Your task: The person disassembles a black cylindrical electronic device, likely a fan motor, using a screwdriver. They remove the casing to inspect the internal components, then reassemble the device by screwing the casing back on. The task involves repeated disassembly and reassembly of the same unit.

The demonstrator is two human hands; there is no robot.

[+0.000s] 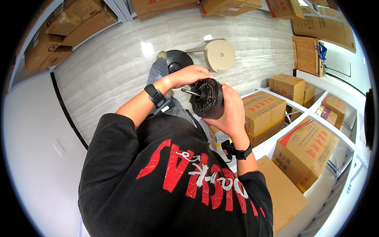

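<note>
A black motor (211,103), round and with a metal shaft sticking out of its open face toward the left, is held up in front of my body. My right hand (233,112) wraps round its right side and underside, thumb below and fingers along the casing. At its upper edge my left hand (191,75) is closed, with the fingertips pressed against the rim; what exactly they pinch there is partly hidden. Both wrists wear black straps with small devices. Ring-like black parts show inside the motor round the shaft.
On the grey tiled floor stand a beige round-topped piece (221,55) with a centre hole and a black round base (178,61) beside my foot. White shelving (312,112) with cardboard boxes (306,148) runs along my right. More boxes (71,29) fill a shelf at far left.
</note>
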